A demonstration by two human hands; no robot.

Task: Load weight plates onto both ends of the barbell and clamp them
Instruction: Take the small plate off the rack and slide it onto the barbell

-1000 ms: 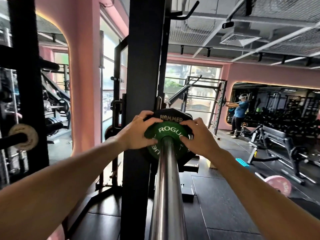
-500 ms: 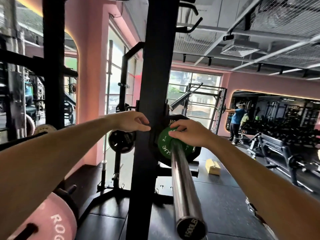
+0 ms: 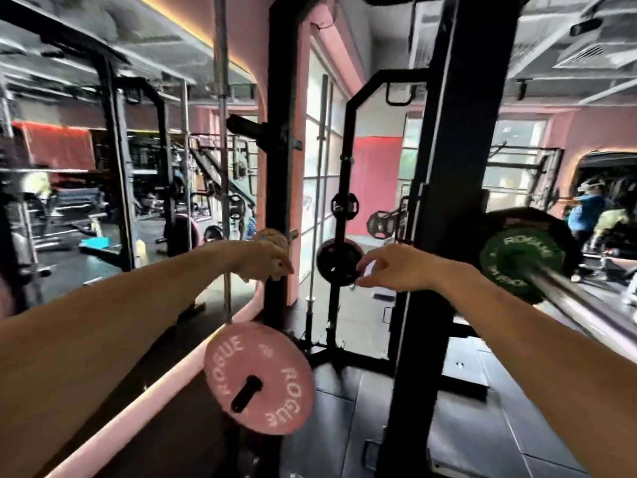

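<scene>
1. Barbell point(image 3: 568, 298) at right edge of view, steel sleeve running toward lower right, blurred by motion.
2. Green plate point(image 3: 517, 263) on barbell sleeve, lettered ROGUE, seated against a larger black plate point(image 3: 551, 222) behind it.
3. No clamp visible on sleeve from this angle.
4. Black rack upright point(image 3: 444, 201) just left of green plate, between plate and both hands.
5. Right hand point(image 3: 396, 269) out in front, left of the upright, holding nothing; fingers loosely curled, thumb and forefinger apart, tips near a small black plate point(image 3: 339, 260) on a storage peg. Contact with that plate: cannot tell.
6. Left hand point(image 3: 267, 262) further left, fingers bent downward, holding nothing; in front of second black upright point(image 3: 282, 150). Tan round disc point(image 3: 272, 236) just behind knuckles, touching or not: cannot tell.
7. Both forearms bare, stretched forward from lower corners.
8. Pink plate point(image 3: 258, 377) lettered ROGUE low centre-left, hanging on a black peg through its hole, below left hand.
9. Another small black plate point(image 3: 344, 205) higher on the same storage post as the first.
10. Dark rubber floor point(image 3: 482, 426) under rack.
11. Person in blue top point(image 3: 586, 210) far right background, blurred.
12. Mirrored gym area with machines at left, ceiling ducts above.
</scene>
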